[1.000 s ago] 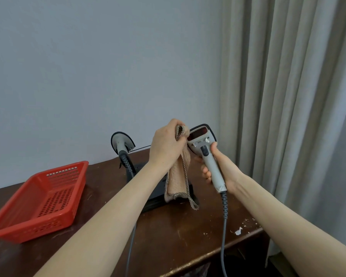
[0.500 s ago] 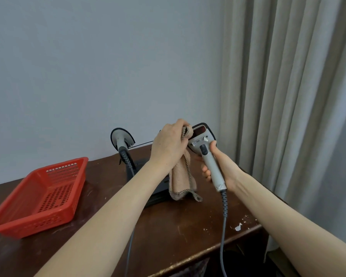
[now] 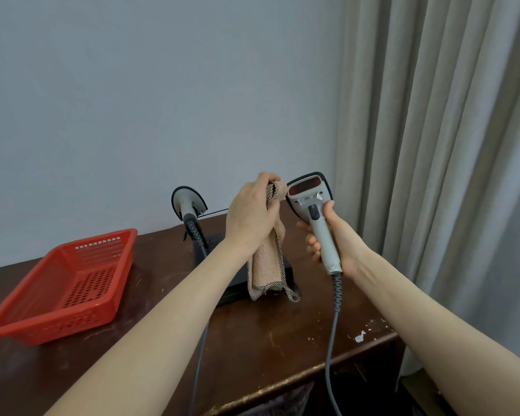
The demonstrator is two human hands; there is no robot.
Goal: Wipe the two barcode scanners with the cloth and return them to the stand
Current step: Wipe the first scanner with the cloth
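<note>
The left hand (image 3: pixel 252 211) curls round a tan cloth (image 3: pixel 266 265), whose top touches the head of a grey barcode scanner (image 3: pixel 309 199). The right hand (image 3: pixel 333 241) grips that scanner's handle, up above the bench (image 3: pixel 252 340). The bench is dark brown wood, scratched and chipped. The other scanner (image 3: pixel 188 202) sits on the black stand (image 3: pixel 213 244) by the pale wall (image 3: pixel 162 100). A red basket (image 3: pixel 51 322) sits on the left. Grey curtains (image 3: pixel 432 145) hang on the right.

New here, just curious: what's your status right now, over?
Left hand grips cloth at scanner head. Right hand holds its handle. Other scanner on stand. Red basket off aside.
</note>
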